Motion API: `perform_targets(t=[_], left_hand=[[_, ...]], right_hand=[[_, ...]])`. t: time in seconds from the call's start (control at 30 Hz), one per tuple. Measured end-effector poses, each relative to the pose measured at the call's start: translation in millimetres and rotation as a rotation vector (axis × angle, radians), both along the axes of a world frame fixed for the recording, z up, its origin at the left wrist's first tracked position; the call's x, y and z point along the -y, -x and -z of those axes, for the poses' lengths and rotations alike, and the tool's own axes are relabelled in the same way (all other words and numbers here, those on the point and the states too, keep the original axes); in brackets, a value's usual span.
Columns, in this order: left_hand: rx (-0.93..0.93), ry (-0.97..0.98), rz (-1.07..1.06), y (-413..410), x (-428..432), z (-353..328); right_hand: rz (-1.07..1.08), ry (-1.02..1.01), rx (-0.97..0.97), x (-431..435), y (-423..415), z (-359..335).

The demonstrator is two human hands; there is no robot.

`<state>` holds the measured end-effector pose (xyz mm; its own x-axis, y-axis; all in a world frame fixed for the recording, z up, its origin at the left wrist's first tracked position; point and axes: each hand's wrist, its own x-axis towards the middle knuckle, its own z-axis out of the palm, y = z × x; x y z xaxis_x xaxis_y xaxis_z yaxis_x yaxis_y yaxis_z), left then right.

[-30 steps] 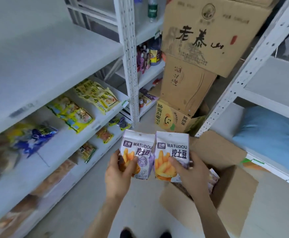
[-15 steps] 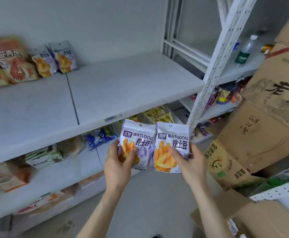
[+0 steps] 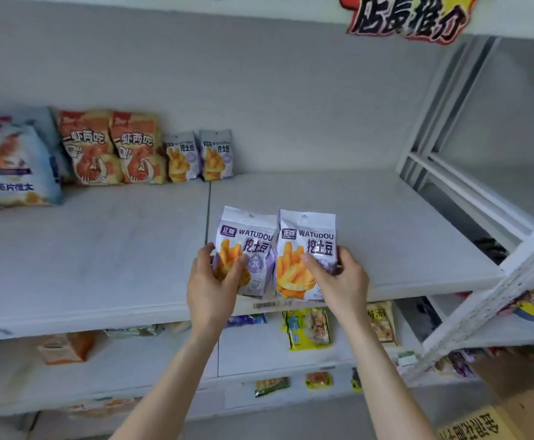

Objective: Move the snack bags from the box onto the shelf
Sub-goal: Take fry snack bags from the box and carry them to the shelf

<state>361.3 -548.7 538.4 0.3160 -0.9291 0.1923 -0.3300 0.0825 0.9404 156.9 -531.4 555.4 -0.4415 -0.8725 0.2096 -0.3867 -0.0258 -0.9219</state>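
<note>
Shelf (image 3: 370, 236) now beneath both raised snack bags (image 3: 275, 252), hands unchanged.

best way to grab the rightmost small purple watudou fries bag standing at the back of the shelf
Pinch the flat sealed top edge of the small purple WATUDOU bag from above and in front. It stands upright against the wall, its left side tight against its twin, so only top and right are free.

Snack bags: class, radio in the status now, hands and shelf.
Left hand gripping left WATUDOU bag. Right hand gripping right WATUDOU bag. Both upright over shelf front edge. Landing spot bare.
</note>
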Motion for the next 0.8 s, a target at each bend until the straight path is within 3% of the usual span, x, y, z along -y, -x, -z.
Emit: perform_targets(t=[0.2, 0.8], left_hand=[[0.085, -0.031, -0.048, -33, 95, -8], [0.06, 0.021, -0.253, -107, 318, -5]], right_hand=[[-0.035, -0.013, -0.023, 108, -28, 2], [-0.213, 0.034, -0.038, 363, -114, -3]])
